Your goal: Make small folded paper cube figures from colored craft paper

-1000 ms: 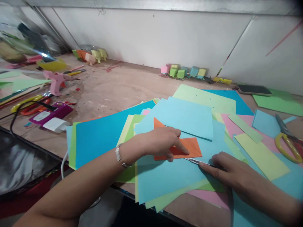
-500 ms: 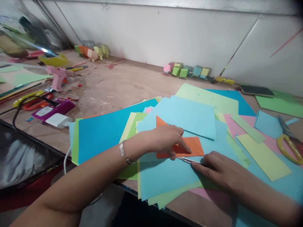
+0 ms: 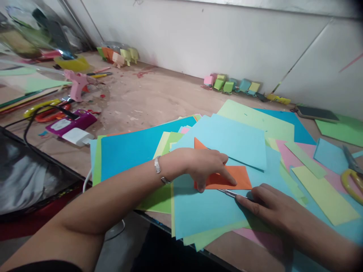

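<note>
My left hand (image 3: 207,166), with a silver cuff on its wrist, presses down on a folded orange paper (image 3: 241,176). Its thumb and index finger are spread apart on the paper, with one pointed orange corner showing behind the hand. Closed around a slim, pointed metal tool (image 3: 226,192), my right hand (image 3: 268,204) rests at the paper's near edge. The tool's tip lies along that edge; my fingers hide the rest, so its exact kind cannot be made out. Beneath is a stack of light blue sheets (image 3: 204,213).
A darker blue sheet (image 3: 127,155) lies left, cut strips (image 3: 324,194) right, beside yellow-handled scissors (image 3: 350,183). Small folded paper blocks (image 3: 228,87) line the wall. Far left are a pink glue gun (image 3: 76,85) and a purple power strip (image 3: 72,122) with a white plug.
The whole view has shifted, so everything appears slightly further right. Both hands keep nearly the same places on the orange paper, the tool still at its near edge.
</note>
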`<state>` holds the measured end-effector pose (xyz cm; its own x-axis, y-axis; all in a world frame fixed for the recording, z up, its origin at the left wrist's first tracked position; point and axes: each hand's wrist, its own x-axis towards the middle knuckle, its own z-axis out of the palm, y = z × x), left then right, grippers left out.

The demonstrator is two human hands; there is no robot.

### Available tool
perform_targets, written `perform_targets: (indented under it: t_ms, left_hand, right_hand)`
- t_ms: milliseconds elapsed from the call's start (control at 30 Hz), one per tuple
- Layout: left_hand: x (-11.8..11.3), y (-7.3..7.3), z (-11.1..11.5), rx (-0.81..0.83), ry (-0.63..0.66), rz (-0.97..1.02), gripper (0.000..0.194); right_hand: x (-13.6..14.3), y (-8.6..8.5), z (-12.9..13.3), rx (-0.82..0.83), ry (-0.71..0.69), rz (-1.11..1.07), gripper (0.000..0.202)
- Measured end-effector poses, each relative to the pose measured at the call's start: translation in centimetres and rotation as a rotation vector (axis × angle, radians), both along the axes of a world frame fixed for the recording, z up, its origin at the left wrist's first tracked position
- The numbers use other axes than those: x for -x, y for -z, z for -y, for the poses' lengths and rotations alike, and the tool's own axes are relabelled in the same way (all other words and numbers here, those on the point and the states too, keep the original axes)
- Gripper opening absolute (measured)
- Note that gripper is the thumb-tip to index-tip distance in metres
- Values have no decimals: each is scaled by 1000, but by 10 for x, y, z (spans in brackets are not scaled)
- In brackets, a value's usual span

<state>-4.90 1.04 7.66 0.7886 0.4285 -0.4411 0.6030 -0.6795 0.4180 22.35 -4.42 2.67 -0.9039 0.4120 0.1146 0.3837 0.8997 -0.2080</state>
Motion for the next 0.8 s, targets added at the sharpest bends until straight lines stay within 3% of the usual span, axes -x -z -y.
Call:
perform_targets:
  t_ms: [333,533,800]
  left_hand:
    - [0,-6,-1,23,26,-11,83]
    - [0,-2,-4,24,24,14,85]
    - [-1,0,-3,20,0,29,84]
  right_hand:
    - [33,-22,4,-20,-80,87,41]
    - [40,-21,5,-134,-133,94,41]
    - [47,-18,5,-127,-133,102,41]
